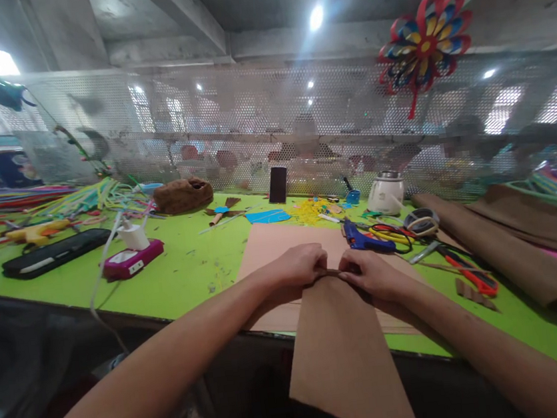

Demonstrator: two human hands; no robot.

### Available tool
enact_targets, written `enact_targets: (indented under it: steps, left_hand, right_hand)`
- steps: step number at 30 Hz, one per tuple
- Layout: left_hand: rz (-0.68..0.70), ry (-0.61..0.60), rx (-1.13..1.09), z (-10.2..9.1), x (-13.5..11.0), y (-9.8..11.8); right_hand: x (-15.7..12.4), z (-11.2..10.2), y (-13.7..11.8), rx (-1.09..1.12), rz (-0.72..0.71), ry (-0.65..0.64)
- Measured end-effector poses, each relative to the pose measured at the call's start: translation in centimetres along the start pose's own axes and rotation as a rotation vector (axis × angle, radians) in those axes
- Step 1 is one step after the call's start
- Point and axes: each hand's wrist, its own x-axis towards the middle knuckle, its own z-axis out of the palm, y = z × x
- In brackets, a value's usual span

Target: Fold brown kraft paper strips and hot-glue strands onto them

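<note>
A long strip of brown paper (pixel 348 355) hangs over the table's near edge toward me, its far end folded or rolled into a narrow band. My left hand (pixel 302 264) pinches the left side of that band. Close beside it, my right hand (pixel 369 271) pinches the right side between thumb and fingers. Both hands rest above a pale tan board (pixel 257 245) lying on the green table. What the fingertips cover of the fold is hidden.
Right of my hands lie a blue glue gun (pixel 367 238), a red-orange cutter (pixel 472 274), a tape roll (pixel 421 222) and large brown paper rolls (pixel 504 244). A magenta power strip (pixel 133 258) and black case (pixel 57 253) lie left. A white pot (pixel 386 193) stands behind.
</note>
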Motion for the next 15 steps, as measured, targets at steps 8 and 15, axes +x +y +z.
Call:
enact_targets:
  steps: [8,15]
  left_hand:
    - [-0.009,-0.03,-0.018,-0.7,-0.6,-0.4]
    - [-0.017,-0.06,-0.051,-1.2,-1.1,-0.8]
  right_hand:
    - [-0.9,-0.7,0.6,-0.016,0.026,-0.002]
    - [-1.6,-1.5,-0.1,-0.047,0.079,-0.001]
